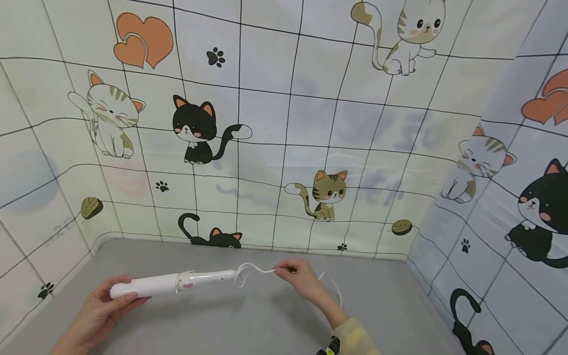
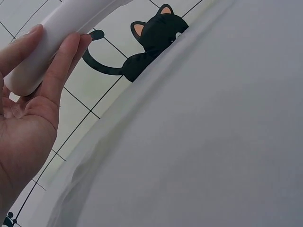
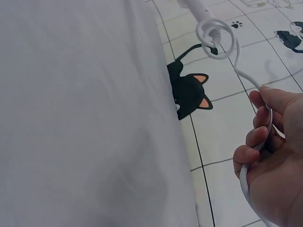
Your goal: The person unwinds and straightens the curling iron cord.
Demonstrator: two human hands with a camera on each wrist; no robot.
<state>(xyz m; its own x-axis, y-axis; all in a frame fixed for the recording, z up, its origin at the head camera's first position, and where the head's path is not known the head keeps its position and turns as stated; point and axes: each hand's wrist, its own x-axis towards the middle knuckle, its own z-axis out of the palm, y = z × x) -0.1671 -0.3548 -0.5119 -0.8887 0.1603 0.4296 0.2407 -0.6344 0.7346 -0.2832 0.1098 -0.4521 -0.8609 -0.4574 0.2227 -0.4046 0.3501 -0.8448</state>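
A white curling iron (image 1: 151,286) is held nearly level above the grey surface, its thicker end to the left and a small pink mark near its middle. My left hand (image 1: 102,313) grips that thick rounded end, thumb on one side and fingers on the other, as the left wrist view also shows. From the narrower right end comes a white cord (image 1: 257,268), which makes a small loop right by the handle. My right hand (image 1: 301,283) pinches the cord between thumb and forefinger. In the right wrist view the cord (image 3: 244,182) runs on through the curled fingers and past the palm.
A grey cloth-covered surface (image 1: 186,325) lies beneath both hands. Behind it and at both sides stand pale walls (image 1: 266,118) with a grid and printed cats. The cord's slack (image 1: 336,286) arcs behind the right wrist. A yellow sleeve (image 1: 355,337) covers the right forearm.
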